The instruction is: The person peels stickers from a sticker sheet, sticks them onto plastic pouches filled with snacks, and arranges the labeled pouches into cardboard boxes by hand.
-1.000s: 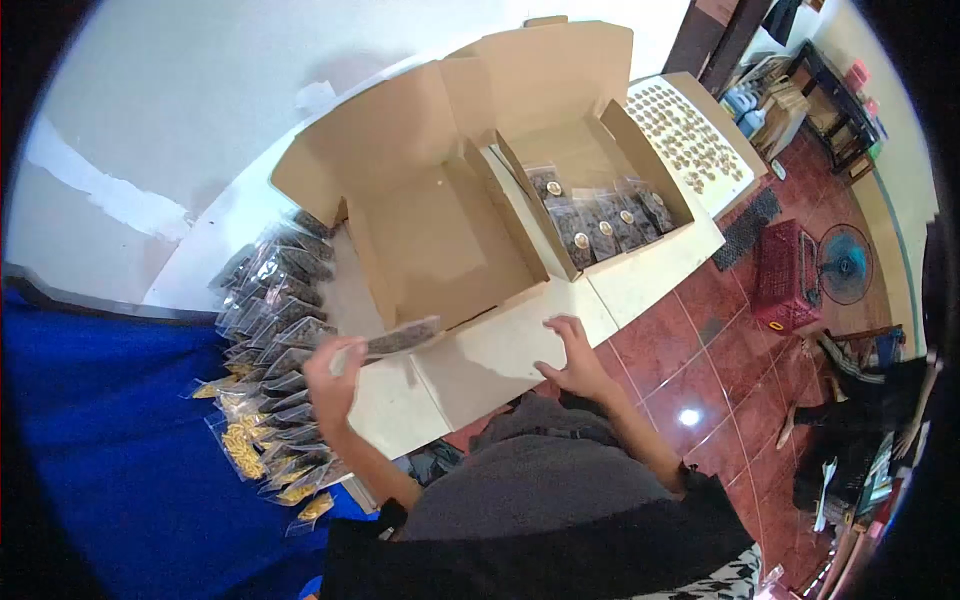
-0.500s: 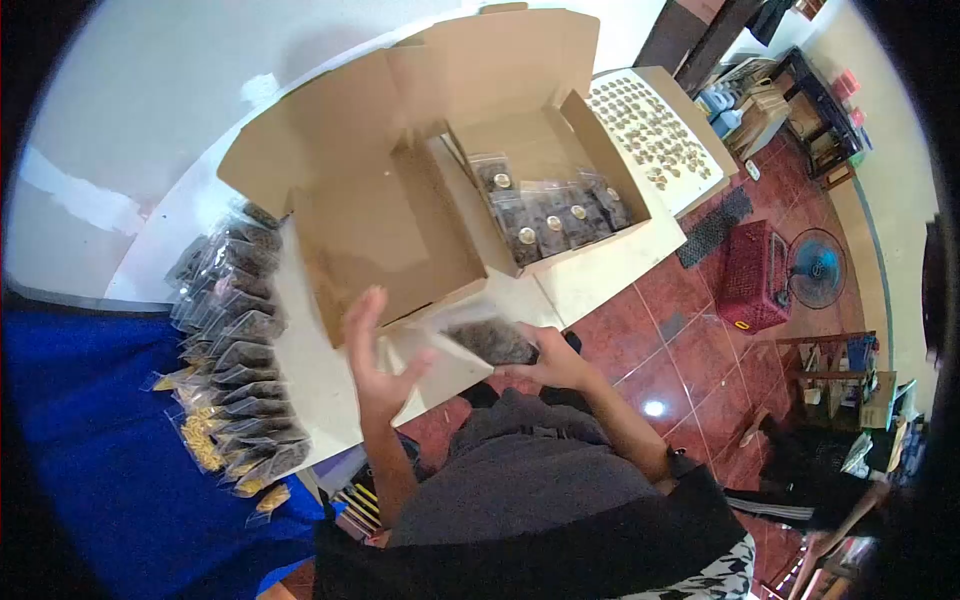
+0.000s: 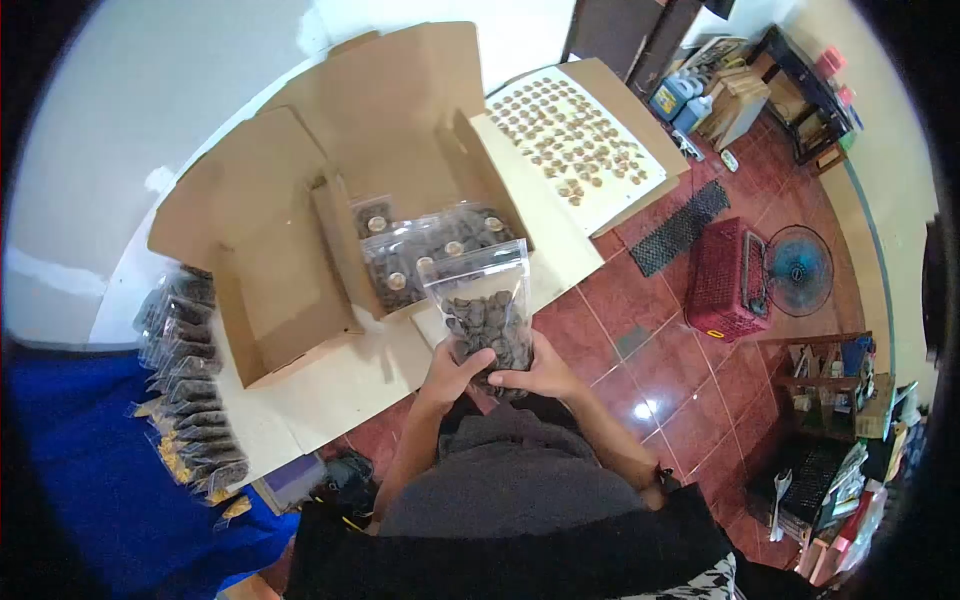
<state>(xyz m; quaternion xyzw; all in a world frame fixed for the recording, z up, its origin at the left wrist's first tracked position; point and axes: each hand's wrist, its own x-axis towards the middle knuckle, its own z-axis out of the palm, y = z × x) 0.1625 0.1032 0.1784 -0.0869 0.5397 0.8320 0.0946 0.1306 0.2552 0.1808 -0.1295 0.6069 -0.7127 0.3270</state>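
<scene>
Counted at the tabletop (image 3: 310,410): two hands (image 3: 455,378), one held clear pouch (image 3: 490,325), two open cardboard boxes (image 3: 280,285), five labelled pouches (image 3: 398,290) inside one. Also tallied: one fan (image 3: 800,268), one red crate (image 3: 722,285), one sheet (image 3: 650,174).

The hands (image 3: 455,376) could go down into the bare box (image 3: 285,300) from above, over its front wall. Its lid (image 3: 235,190) stands up and blocks the back. On its right, the box of bags (image 3: 490,190) is in the way. On its left is a row of bags (image 3: 195,375). In front of it, there is room over the tabletop (image 3: 315,405).
</scene>
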